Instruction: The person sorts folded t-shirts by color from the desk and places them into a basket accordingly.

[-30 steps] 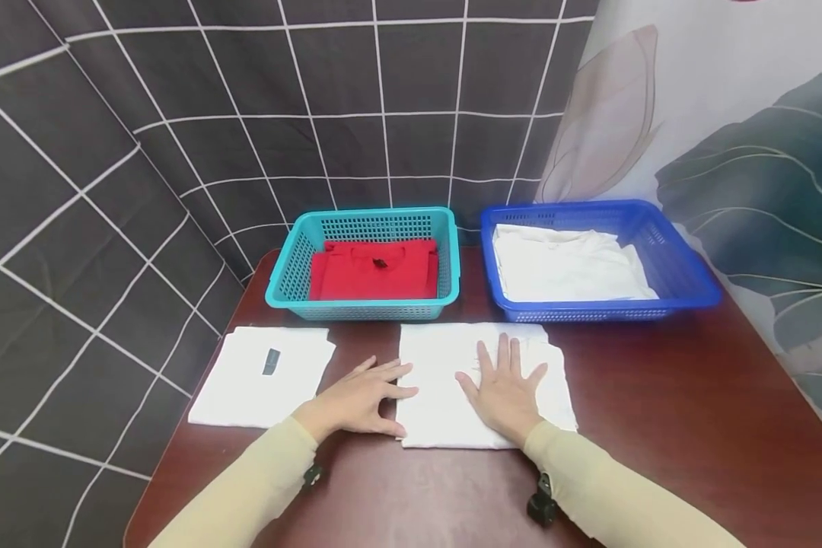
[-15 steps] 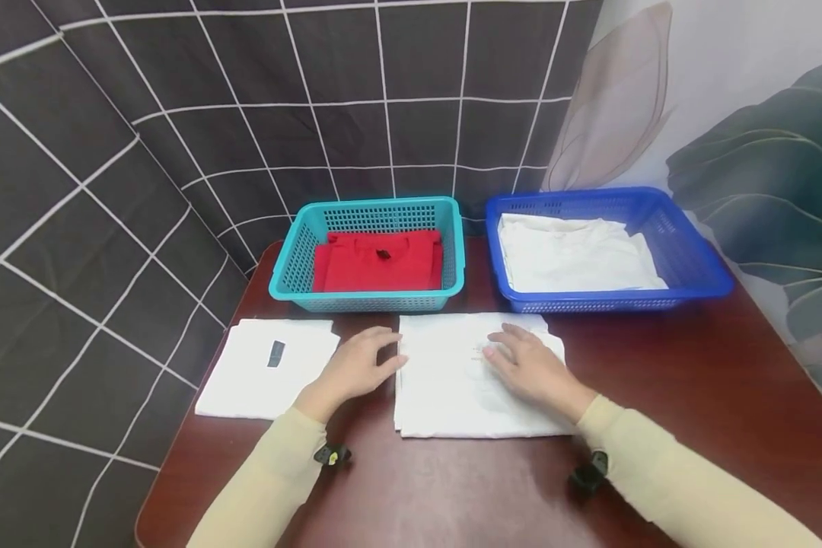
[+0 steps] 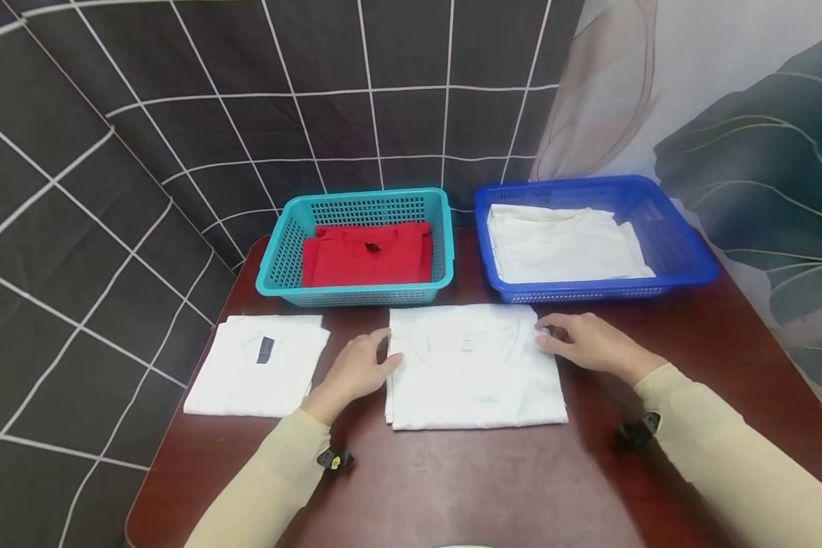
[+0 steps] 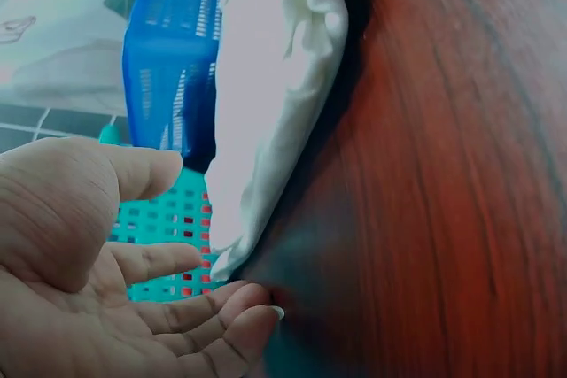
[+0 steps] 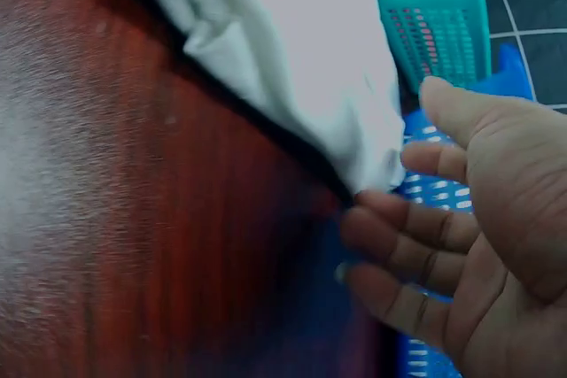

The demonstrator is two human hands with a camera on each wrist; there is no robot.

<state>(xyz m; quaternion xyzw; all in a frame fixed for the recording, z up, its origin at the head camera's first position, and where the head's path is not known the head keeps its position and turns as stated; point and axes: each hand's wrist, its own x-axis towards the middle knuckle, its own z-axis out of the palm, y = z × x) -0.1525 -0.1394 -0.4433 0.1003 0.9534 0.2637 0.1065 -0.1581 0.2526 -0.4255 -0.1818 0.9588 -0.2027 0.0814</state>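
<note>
A folded white T-shirt (image 3: 476, 380) lies flat on the table with its neckline toward the back. At its left edge is my left hand (image 3: 359, 367), thumb and fingers apart, fingertips right by the cloth. My right hand (image 3: 592, 344) is at the upper right edge, thumb and fingers likewise spread around the side of the shirt. The left wrist view shows the layered edge of the T-shirt (image 4: 266, 104) beyond relaxed fingers (image 4: 177, 316). In the right wrist view, loosely bent fingers (image 5: 416, 227) are beside the corner of the T-shirt (image 5: 310, 50).
Another folded white T-shirt (image 3: 233, 384) with a dark label lies on the left. Behind stand a teal basket (image 3: 356, 295) with folded red shirts (image 3: 363, 262) and a blue basket (image 3: 603, 289) with folded white clothing (image 3: 562, 247). A dark gridded cloth hangs behind the table (image 3: 452, 479).
My right hand has lifted off the top of the T-shirt and moved right to its edge, uncovering the front. My left hand's spread fingers have drawn in at the left edge.
</note>
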